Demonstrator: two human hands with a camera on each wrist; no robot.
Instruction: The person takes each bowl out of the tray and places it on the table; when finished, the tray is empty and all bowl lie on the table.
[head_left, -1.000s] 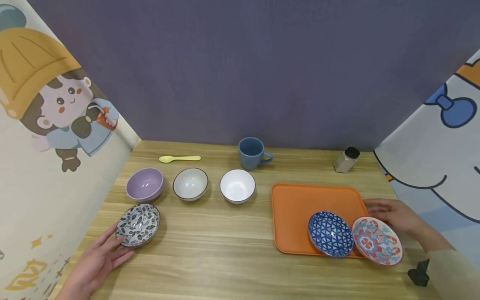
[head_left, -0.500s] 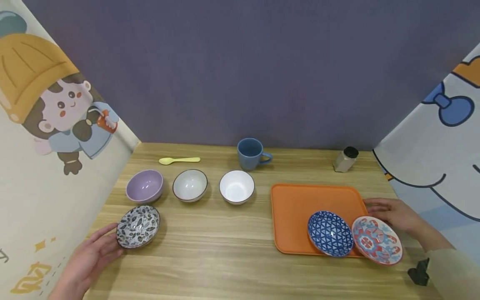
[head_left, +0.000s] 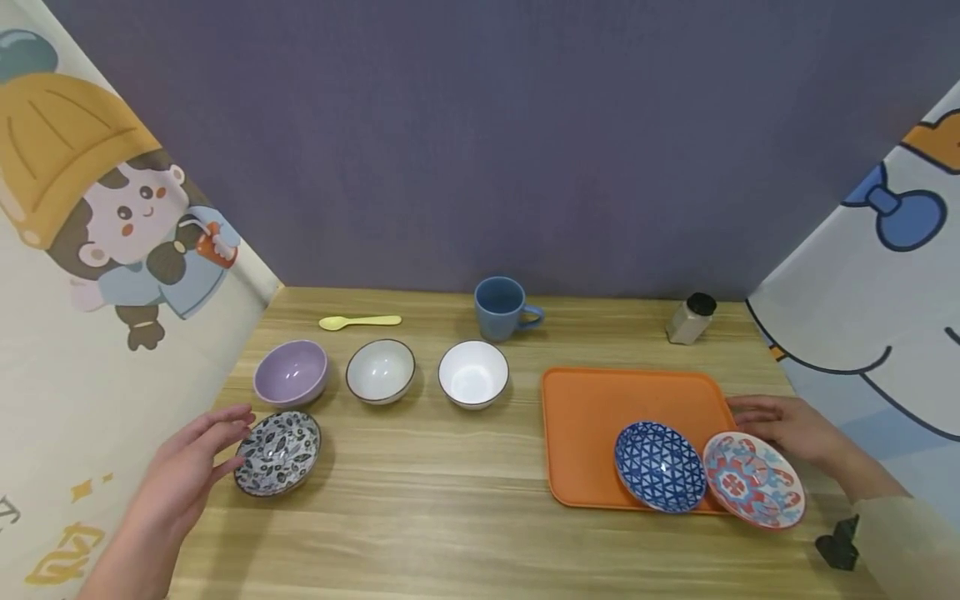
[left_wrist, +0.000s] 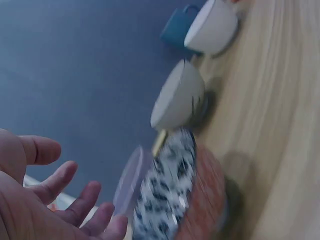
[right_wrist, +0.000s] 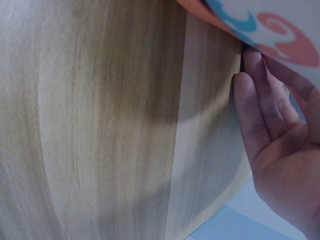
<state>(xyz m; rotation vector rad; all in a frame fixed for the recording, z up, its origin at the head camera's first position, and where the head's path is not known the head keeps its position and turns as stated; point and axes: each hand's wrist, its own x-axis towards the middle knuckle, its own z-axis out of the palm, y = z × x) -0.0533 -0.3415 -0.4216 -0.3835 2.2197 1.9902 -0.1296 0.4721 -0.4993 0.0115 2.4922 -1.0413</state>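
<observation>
Left hand (head_left: pixel 182 462) higher beside floral bowl (head_left: pixel 277 454)

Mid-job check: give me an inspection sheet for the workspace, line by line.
Surface: table, wood-grained
Job's things: floral bowl on the left; blue bowl and red-patterned bowl overlapping the orange tray's near right corner
Clutter: purple bowl, grey-white bowl, white bowl, spoon, mug, jar; dark object by right sleeve, unidentified
Left hand: fingers spread beside floral bowl, not gripping
Right hand: fingers at tray's right edge; contact unclear
Cables: nothing seen
Surroundings: dark wall behind, cartoon panels either side
</observation>
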